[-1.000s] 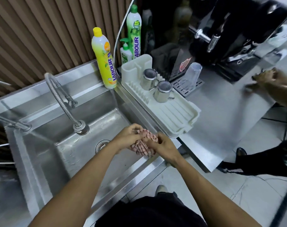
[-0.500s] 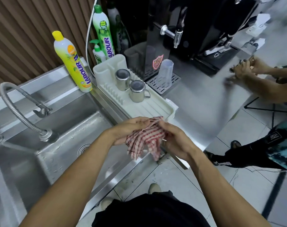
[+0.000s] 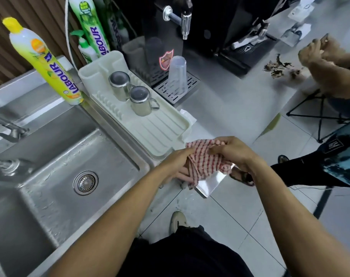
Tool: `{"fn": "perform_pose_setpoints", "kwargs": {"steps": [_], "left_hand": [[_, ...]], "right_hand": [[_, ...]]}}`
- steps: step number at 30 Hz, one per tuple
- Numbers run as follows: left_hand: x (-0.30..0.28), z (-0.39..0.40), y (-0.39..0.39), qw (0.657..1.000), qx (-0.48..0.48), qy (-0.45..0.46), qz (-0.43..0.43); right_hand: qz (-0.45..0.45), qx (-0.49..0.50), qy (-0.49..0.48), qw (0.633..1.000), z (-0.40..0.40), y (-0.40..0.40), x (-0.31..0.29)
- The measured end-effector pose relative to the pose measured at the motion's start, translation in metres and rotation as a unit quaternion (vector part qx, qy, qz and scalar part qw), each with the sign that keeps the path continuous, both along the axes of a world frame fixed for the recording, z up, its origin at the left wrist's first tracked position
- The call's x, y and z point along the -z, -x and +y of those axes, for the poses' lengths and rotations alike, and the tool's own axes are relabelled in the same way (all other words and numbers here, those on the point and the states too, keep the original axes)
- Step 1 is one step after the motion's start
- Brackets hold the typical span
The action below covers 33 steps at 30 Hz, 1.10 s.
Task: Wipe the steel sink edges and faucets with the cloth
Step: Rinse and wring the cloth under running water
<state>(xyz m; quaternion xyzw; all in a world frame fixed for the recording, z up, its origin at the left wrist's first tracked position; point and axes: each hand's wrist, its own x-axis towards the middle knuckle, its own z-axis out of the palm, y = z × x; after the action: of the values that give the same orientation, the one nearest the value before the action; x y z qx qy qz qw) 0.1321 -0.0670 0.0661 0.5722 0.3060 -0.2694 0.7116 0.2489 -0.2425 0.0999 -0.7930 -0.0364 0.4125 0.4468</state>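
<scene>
A red-and-white checked cloth hangs bunched between both my hands, over the near right corner of the steel counter. My left hand grips it from below and the left. My right hand holds its upper right part, fingers curled over it. The steel sink lies to the left, wet, with its drain in the basin floor. Only the faucet handle and the flexible hose end show at the left edge.
A white drying rack with two steel mugs stands right of the sink. A yellow detergent bottle and a green one stand behind. A black drink machine and an upturned plastic cup sit farther back. Another person's hands work at the far right.
My view has swung right, so the sink and faucet have slid to the left. Both hands carried the cloth from over the basin to the counter corner and spread it wider.
</scene>
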Motion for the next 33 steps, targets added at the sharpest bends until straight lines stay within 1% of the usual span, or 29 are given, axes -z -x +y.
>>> {"fn": "perform_pose_setpoints", "kwargs": {"steps": [1,2,3,4,5,6,7,9,11,13,15,18,19,20,22,24,25,26,28,29,30,31,33], "left_hand": [[0.001,-0.004,-0.006,1.000,-0.002,0.027,0.003],[0.004,-0.007,-0.011,0.999,-0.008,0.035,0.005],[0.008,-0.007,-0.016,1.000,-0.015,0.006,0.004],[0.014,-0.006,-0.020,0.997,-0.008,-0.072,-0.007],[0.020,-0.004,-0.024,0.983,0.017,-0.182,-0.033],[0.027,0.000,-0.026,0.955,0.047,-0.286,-0.059],[0.032,0.003,-0.027,0.928,0.063,-0.359,-0.077],[0.031,0.004,-0.028,0.902,0.057,-0.417,-0.096],[0.028,0.005,-0.030,0.881,0.036,-0.454,-0.125],[0.027,0.006,-0.026,0.856,0.040,-0.482,-0.183],[0.032,0.010,-0.017,0.824,0.112,-0.497,-0.247],[0.056,0.016,0.005,0.762,0.268,-0.508,-0.298],[0.063,0.017,0.012,0.746,0.300,-0.508,-0.310],[0.068,0.017,0.014,0.740,0.301,-0.509,-0.322],[0.069,0.018,0.018,0.743,0.256,-0.517,-0.339],[0.067,0.018,0.018,0.747,0.210,-0.534,-0.335],[0.063,0.018,0.018,0.743,0.201,-0.545,-0.332],[0.062,0.020,0.018,0.726,0.197,-0.564,-0.340],[0.063,0.024,0.023,0.675,0.212,-0.612,-0.354],[0.063,0.027,0.025,0.655,0.223,-0.633,-0.346],[0.065,0.029,0.027,0.644,0.231,-0.652,-0.327],[0.067,0.030,0.029,0.645,0.239,-0.661,-0.299],[0.072,0.032,0.032,0.660,0.256,-0.665,-0.237]], "right_hand": [[-0.030,-0.015,0.018,0.999,-0.002,-0.009,-0.001],[-0.065,-0.037,0.038,0.996,-0.001,-0.019,0.001],[-0.105,-0.066,0.059,0.990,0.001,-0.025,0.004],[-0.145,-0.100,0.080,0.981,0.005,-0.031,0.011],[-0.180,-0.131,0.100,0.970,0.008,-0.035,0.021],[-0.206,-0.153,0.116,0.960,0.011,-0.037,0.032],[-0.227,-0.164,0.126,0.952,0.015,-0.038,0.040],[-0.269,-0.167,0.126,0.940,0.020,-0.041,0.047],[-0.298,-0.156,0.092,0.937,0.026,-0.042,0.042],[-0.321,-0.146,0.045,0.935,0.027,-0.039,0.033],[-0.346,-0.180,0.033,0.920,0.019,-0.030,0.032],[-0.369,-0.303,0.073,0.876,-0.011,0.001,0.052],[-0.379,-0.326,0.072,0.863,-0.021,0.013,0.060],[-0.396,-0.324,0.070,0.856,-0.027,0.020,0.066],[-0.437,-0.275,0.052,0.855,-0.025,0.030,0.078],[-0.452,-0.229,0.056,0.860,-0.008,0.033,0.084],[-0.453,-0.221,0.071,0.861,0.003,0.035,0.087],[-0.453,-0.224,0.096,0.857,0.012,0.037,0.093],[-0.456,-0.249,0.160,0.839,0.019,0.045,0.111],[-0.457,-0.269,0.186,0.827,0.018,0.050,0.120],[-0.456,-0.283,0.199,0.820,0.014,0.053,0.129],[-0.451,-0.295,0.209,0.816,0.011,0.055,0.134],[-0.450,-0.295,0.220,0.814,0.010,0.057,0.138]]}}
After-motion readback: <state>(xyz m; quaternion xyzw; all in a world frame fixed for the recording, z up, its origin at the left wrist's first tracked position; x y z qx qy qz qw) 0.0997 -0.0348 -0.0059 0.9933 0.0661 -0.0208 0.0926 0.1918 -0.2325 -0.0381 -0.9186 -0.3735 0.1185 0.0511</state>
